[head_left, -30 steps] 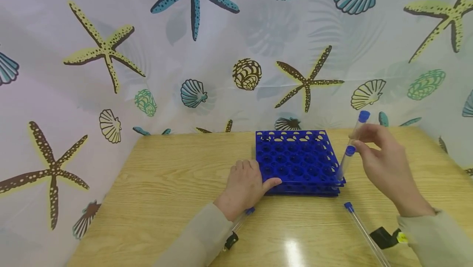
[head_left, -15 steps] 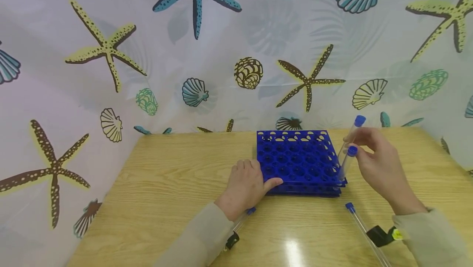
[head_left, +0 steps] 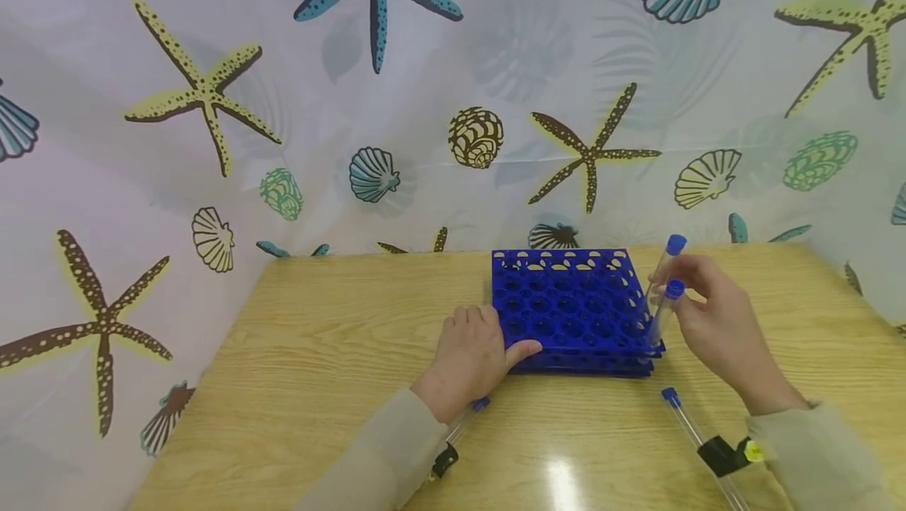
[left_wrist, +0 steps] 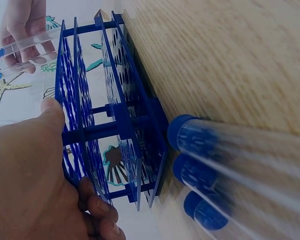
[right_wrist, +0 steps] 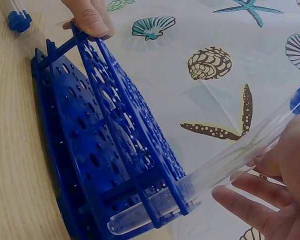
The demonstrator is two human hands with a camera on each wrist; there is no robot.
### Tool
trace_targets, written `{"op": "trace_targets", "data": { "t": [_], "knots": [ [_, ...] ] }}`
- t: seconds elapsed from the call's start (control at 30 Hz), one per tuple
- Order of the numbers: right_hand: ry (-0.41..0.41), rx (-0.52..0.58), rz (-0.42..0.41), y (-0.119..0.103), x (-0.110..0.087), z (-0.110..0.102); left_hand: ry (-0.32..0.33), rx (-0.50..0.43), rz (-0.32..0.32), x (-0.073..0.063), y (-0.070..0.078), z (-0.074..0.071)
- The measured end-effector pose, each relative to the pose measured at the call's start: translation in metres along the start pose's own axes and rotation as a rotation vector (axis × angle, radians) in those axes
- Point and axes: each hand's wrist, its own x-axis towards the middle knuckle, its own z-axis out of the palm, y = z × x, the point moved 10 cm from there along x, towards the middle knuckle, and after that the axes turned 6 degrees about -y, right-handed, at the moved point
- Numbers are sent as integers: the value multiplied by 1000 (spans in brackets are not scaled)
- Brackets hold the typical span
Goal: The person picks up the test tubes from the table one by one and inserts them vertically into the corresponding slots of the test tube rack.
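A blue test tube rack (head_left: 580, 352) stands on the table, its many holes facing up. My left hand (head_left: 467, 362) grips its front left corner, thumb on the top plate and fingers curled round the side in the left wrist view. At the right end, a clear blue-capped test tube (head_left: 662, 318) leans in the front right corner hole. Just behind it, my right hand (head_left: 722, 338) pinches another blue-capped test tube (head_left: 662, 266), tilted over the rack's right edge. Whether its lower end is inside a hole is hidden by the front tube.
Three capped tubes (left_wrist: 200, 172) lie near the rack's front left, partly under the left forearm. Another capped tube (head_left: 683, 414) lies in front on the right, beside the right sleeve (head_left: 814, 456). A patterned curtain (head_left: 425, 204) hangs behind the wooden table (head_left: 340, 322).
My right hand has moved left and slightly down, bringing the pinched test tube lower and closer to the rack. The left hand keeps its grip on the rack.
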Motion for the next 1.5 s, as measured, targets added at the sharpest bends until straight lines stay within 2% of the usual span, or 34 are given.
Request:
{"op": "trace_targets", "data": {
  "t": [0.17,0.57,1.03,1.5],
  "knots": [
    [-34,7,24,7,-1,5,19,5,5,0,1,-2],
    [-32,-7,-22,9,-3,10,38,32,7,1,3,-3],
    [-46,-2,-101,10,-3,15,-7,25,-4,3,2,-2],
    [-55,-100,-95,11,-10,13,-5,10,-4,2,2,0]
  ]
}}
